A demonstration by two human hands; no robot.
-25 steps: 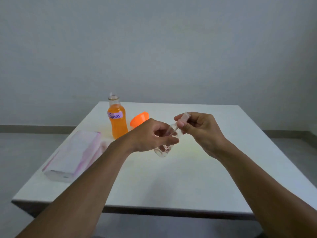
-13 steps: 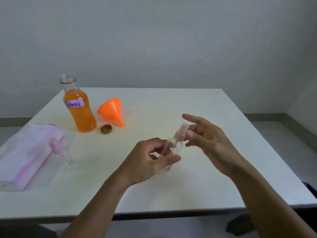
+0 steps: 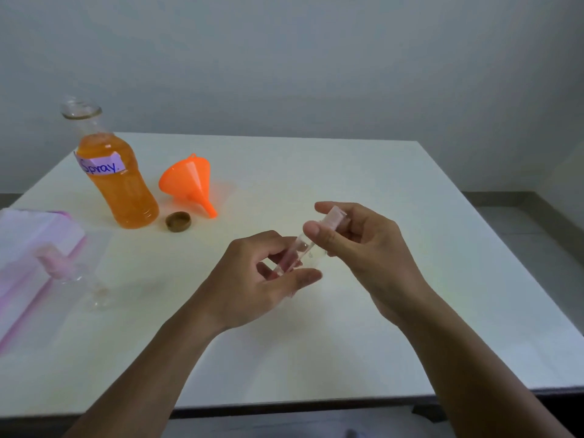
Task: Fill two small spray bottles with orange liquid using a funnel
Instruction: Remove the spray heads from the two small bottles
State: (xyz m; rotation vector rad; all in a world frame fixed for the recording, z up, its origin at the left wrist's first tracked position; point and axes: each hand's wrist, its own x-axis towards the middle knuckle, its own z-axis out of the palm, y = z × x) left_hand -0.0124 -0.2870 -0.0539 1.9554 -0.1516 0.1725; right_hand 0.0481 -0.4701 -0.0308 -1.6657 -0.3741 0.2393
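Observation:
A small clear spray bottle (image 3: 305, 255) is tilted above the table's middle. My left hand (image 3: 252, 286) grips its body, and my right hand (image 3: 357, 248) pinches its pink cap end between thumb and fingers. A second small spray bottle (image 3: 74, 273) with a pink top lies at the left. An open bottle of orange liquid (image 3: 117, 181), labelled "Spray", stands at the back left. The orange funnel (image 3: 191, 184) lies on its side next to it, with a brown cap (image 3: 178, 221) in front.
A white and pink packet (image 3: 28, 260) lies at the left edge of the white table (image 3: 379, 191). A grey wall stands behind the table, and grey floor shows to the right.
The view has shifted and come nearer. My right hand's fingers, spread half a second ago, have closed on the small bottle's cap end. My left hand keeps hold of the body.

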